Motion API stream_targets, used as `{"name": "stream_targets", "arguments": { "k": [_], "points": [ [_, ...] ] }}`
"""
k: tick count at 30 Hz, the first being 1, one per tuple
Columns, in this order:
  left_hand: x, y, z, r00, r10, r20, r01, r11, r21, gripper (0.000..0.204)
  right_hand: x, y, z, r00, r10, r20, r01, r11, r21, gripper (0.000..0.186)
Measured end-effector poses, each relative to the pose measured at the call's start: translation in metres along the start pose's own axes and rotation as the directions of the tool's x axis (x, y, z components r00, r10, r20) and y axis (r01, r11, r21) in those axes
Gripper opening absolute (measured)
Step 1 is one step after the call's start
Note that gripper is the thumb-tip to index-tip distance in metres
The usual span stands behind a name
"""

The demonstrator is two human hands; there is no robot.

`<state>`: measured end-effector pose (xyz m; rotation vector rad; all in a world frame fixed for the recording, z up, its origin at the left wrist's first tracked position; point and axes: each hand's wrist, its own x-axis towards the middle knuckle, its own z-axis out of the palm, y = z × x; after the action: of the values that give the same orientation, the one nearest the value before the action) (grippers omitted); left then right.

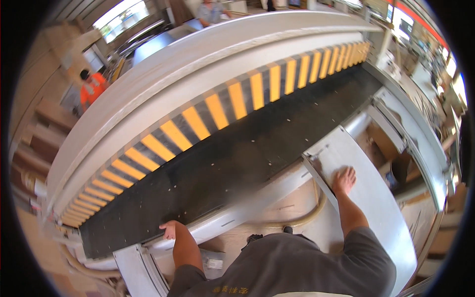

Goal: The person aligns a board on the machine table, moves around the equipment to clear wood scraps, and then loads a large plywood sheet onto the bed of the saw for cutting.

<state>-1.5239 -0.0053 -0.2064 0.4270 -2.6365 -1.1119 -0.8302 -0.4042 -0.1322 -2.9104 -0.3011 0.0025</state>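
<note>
My right hand [345, 179] lies flat, fingers stretched out, on the pale grey metal side table [368, 198] at the right. My left hand [168, 230] is at the near edge of the long dark machine bed [237, 168], just above the light metal front rail [208, 226]. Its fingers point to the left with a gap between them, and nothing shows in them. Whether that hand touches the bed or rail I cannot tell. Along the far side of the bed runs a guard strip [219, 110] with yellow and black bars, beneath a long pale machine beam [198, 59].
Another narrow side table [136, 270] juts out at the lower left. Small pale chips are scattered on the bed. A thick hose [297, 219] runs below the rail. Beyond the beam stand a person in an orange vest [93, 90] and another person in grey [210, 12].
</note>
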Motion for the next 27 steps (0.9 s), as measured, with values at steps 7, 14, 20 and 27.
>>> {"name": "stream_targets", "arguments": {
  "k": [7,14,20,27],
  "points": [
    [0.015,-0.032,-0.007,0.923,0.235,0.305,-0.174,0.961,-0.215,0.087,0.007,0.014,0.011,0.996,-0.021,-0.081,0.026,0.998,0.062,0.072],
    [0.036,-0.057,-0.081,0.4,0.884,0.242,-0.733,0.467,-0.494,0.074,0.053,0.06,-0.014,0.983,-0.172,-0.065,0.181,0.965,0.189,0.056],
    [-0.079,-0.058,-0.169,-0.297,0.954,0.052,-0.651,-0.162,-0.741,0.061,0.099,0.093,-0.009,0.993,-0.107,-0.051,0.109,0.993,0.049,0.07],
    [-0.216,-0.075,-0.236,-0.557,0.83,0.024,-0.47,-0.29,-0.834,0.062,0.092,0.087,-0.012,0.985,-0.168,-0.039,0.17,0.983,0.063,0.073]
  ]
}}
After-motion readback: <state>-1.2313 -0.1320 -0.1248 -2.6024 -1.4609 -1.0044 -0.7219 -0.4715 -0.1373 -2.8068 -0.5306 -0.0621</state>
